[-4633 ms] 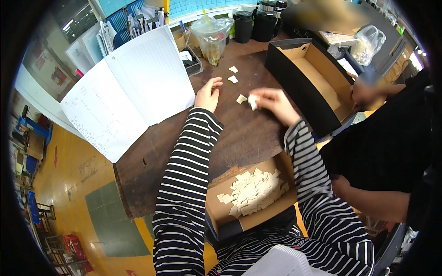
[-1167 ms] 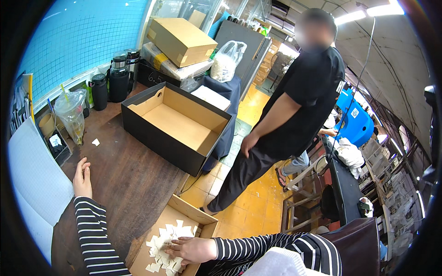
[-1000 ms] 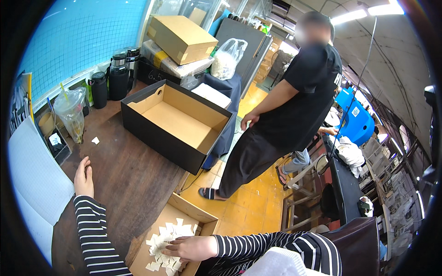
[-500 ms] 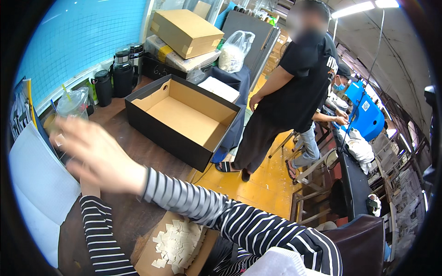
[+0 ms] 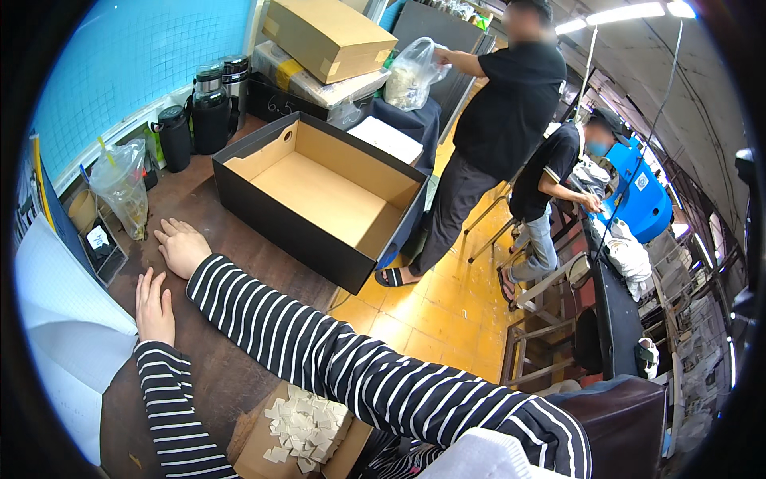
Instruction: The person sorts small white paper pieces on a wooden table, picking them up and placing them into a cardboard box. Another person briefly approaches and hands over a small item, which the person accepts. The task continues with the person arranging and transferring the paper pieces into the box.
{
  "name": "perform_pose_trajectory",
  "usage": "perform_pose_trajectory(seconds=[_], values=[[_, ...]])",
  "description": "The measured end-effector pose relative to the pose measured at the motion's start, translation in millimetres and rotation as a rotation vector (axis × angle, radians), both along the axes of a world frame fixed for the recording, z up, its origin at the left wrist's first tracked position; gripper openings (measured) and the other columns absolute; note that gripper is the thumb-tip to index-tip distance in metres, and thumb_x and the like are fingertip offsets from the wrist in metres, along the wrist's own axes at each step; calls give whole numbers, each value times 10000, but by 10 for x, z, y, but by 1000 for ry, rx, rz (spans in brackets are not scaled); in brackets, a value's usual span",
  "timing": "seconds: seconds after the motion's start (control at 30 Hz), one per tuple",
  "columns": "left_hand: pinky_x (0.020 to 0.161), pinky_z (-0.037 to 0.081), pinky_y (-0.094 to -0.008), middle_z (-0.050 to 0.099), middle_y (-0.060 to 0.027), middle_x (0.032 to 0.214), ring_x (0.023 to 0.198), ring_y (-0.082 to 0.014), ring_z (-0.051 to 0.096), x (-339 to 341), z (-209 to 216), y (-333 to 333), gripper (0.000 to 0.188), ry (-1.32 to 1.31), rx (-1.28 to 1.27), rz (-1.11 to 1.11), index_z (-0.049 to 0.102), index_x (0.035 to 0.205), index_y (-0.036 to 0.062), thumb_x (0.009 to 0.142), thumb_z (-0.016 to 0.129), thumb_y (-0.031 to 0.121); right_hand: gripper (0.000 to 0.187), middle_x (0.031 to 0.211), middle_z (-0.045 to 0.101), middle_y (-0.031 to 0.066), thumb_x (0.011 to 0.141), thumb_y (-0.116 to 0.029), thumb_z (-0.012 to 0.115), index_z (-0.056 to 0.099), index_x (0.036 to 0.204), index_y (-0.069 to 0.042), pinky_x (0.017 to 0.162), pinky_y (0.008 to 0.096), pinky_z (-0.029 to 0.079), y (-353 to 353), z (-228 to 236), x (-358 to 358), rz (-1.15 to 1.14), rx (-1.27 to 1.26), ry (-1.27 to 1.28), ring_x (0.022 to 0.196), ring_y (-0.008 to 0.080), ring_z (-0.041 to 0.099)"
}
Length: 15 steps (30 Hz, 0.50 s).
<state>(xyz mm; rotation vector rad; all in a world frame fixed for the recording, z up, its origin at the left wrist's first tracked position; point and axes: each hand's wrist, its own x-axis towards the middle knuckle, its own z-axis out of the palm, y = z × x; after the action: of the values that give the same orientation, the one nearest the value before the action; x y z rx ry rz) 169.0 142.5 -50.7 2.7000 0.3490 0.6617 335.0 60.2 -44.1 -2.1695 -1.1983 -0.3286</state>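
My right hand (image 5: 182, 248) lies flat on the brown table (image 5: 231, 335), fingers stretched out and holding nothing. Just nearer to me, my left hand (image 5: 155, 308) also rests on the tabletop, its fingers extended beside an open paper notebook (image 5: 60, 319). A clear plastic bag (image 5: 120, 188) with a green straw stands a little beyond my right hand. Below my right forearm, an open cardboard box (image 5: 263, 435) holds many small cream paper pieces (image 5: 307, 427). A black carton (image 5: 299, 231), open at the top and tan inside, sits to the right of my hands.
Dark flasks (image 5: 211, 120) line the back edge by the blue window. Closed cardboard boxes (image 5: 331, 40) are stacked behind the carton. A standing person (image 5: 511, 104) touches a knotted bag (image 5: 409, 80); another person (image 5: 550, 172) works near a blue machine (image 5: 638, 199).
My right hand has come down from its raised, blurred position onto the table. My left hand now shows beside it. The standing person has reached toward the knotted bag.
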Motion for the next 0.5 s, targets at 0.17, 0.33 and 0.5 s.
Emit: perform_pose_trajectory(seconds=[0.17,0.33,0.5], values=[[1164,328,-460,461,-170,1502,1413,-379,399,-2,7,24,359,9,-26,-16,569,1342,43,990,528,106,382,1422,556,187,901,-219,632,671,1242,-51,1151,429,371,-4,-22,22,35,67,-17,1355,335,495],[1159,334,-455,460,-169,1506,1412,-377,401,-8,9,30,354,35,-15,-12,568,1345,36,1002,514,107,390,1427,544,200,942,-231,593,643,1279,-41,1158,435,356,-23,-11,24,59,22,4,1367,352,476],[1160,331,-452,455,-162,1512,1418,-370,396,-16,31,22,355,51,-13,-2,568,1350,35,1011,503,120,381,1421,551,198,900,-235,632,677,1231,-51,1156,439,351,8,-22,30,48,25,29,1371,346,470]])
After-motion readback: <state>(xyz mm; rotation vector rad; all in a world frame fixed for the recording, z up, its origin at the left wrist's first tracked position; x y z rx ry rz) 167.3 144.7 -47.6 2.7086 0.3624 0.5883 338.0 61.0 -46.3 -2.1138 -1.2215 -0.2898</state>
